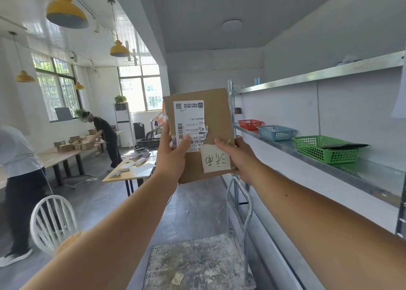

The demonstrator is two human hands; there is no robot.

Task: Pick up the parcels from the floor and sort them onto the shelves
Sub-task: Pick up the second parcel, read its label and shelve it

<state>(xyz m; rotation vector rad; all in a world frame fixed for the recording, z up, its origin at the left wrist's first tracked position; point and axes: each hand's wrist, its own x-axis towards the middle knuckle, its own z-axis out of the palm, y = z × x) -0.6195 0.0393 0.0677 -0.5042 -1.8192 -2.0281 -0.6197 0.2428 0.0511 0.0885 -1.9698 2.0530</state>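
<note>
Head view is up on my screen. What are you seeing in it? — friend

I am seeing two bare arms reaching out in front. They are holding a brown parcel (219, 114) up in the air, with the shelf (373, 173) off to the right. The parcel is hanging apart from the shelf. — me

How are the grips doing? — friend

The left grip (173, 155) is grasping the parcel's left edge, and its thumb is pressing on the white label (190, 122). The right grip (239, 157) is grasping the lower right corner. Its thumb is lying on the front, just above a paper note (216, 161) with writing on it. The other fingers are hiding behind the box. — me

What is sitting on the shelf? — friend

Three baskets are standing in a row. A red basket (248, 125) is sitting far back, a blue basket (275, 135) is sitting beside it, and a green basket (318, 153) is sitting nearest to me. A flat dark thing (347, 145) is lying in the green one. — me

Anything else showing? — friend

A grey cart (193, 263) is standing on the floor below the arms. A white chair (52, 198) is standing at the lower left. Far back, a person in black (107, 133) is bending over a surface (55, 155) with small brown boxes (66, 147) on it. Yellow lamps (66, 12) are hanging from the ceiling. — me
</note>
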